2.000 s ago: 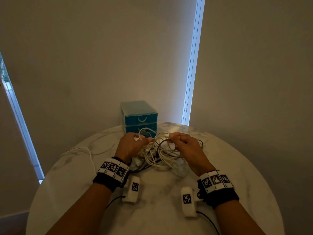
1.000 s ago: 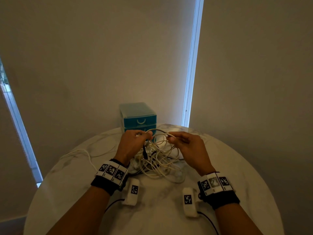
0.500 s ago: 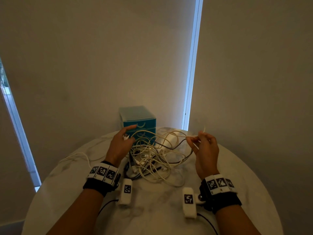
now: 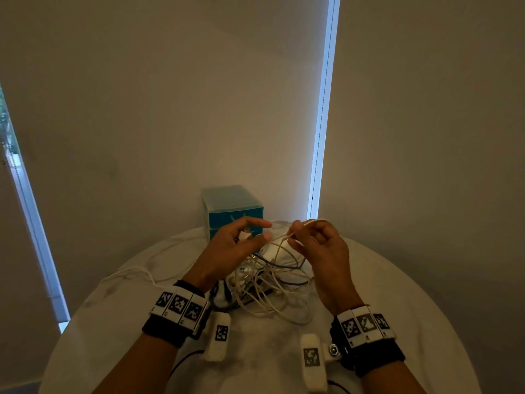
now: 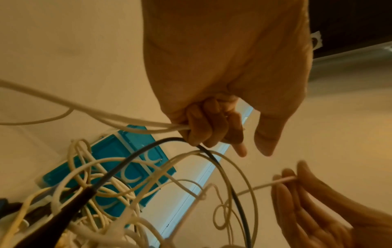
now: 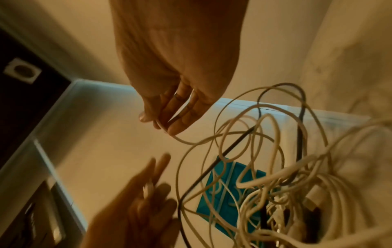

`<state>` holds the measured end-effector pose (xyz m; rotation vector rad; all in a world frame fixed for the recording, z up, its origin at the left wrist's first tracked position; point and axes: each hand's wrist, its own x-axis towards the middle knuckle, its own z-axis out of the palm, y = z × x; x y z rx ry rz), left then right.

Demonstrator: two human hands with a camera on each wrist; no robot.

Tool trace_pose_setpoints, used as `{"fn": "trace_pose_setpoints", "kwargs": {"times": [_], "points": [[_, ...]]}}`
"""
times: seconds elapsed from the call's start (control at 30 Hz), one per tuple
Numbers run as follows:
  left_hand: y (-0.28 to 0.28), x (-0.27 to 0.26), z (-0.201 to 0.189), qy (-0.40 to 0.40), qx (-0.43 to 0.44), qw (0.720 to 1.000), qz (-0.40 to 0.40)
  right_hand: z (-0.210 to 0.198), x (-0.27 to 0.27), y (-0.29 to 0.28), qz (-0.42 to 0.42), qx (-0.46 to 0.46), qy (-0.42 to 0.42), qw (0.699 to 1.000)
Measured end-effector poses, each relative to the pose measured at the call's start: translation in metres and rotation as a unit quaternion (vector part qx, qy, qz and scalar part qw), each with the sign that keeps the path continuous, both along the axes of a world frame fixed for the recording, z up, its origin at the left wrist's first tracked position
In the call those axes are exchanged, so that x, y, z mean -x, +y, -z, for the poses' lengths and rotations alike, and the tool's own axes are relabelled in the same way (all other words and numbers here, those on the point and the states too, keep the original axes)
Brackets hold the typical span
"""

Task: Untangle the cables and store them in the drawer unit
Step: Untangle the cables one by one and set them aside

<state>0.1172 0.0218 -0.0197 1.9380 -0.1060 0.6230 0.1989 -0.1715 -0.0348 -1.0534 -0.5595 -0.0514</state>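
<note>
A round white marble table (image 4: 119,336) carries a tangled heap of white and dark cables (image 4: 264,291) and a teal plastic drawer unit (image 4: 230,206).

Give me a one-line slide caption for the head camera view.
Both hands lift strands from a cable tangle on a marble table, teal drawer unit behind.
</note>
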Motion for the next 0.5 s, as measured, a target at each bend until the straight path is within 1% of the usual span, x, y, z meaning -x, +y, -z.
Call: {"fn": "trace_pose_setpoints", "kwargs": {"times": [0.07, 0.13, 0.2, 0.27, 0.37, 0.5], "points": [[-0.009, 0.003, -0.004, -0.009, -0.030, 0.999, 0.015, 0.002, 0.005, 0.004, 0.021, 0.061, -0.033, 0.997], [-0.014, 0.007, -0.009, -0.023, -0.006, 1.000, 0.012, 0.007, 0.005, 0.006, 0.063, 0.131, -0.087, 0.986], [-0.015, 0.010, -0.013, -0.031, 0.013, 0.999, -0.001, 0.012, 0.004, 0.007, 0.088, 0.206, -0.153, 0.963], [-0.016, 0.011, -0.014, -0.043, 0.017, 0.999, -0.010, 0.016, 0.003, 0.008, 0.094, 0.264, -0.198, 0.939], [-0.015, 0.011, -0.012, -0.065, 0.031, 0.997, -0.030, 0.018, 0.004, 0.012, 0.103, 0.311, -0.227, 0.917], [-0.010, 0.007, -0.008, -0.055, 0.014, 0.997, -0.046, 0.024, -0.001, 0.014, 0.116, 0.328, -0.242, 0.906]]}}
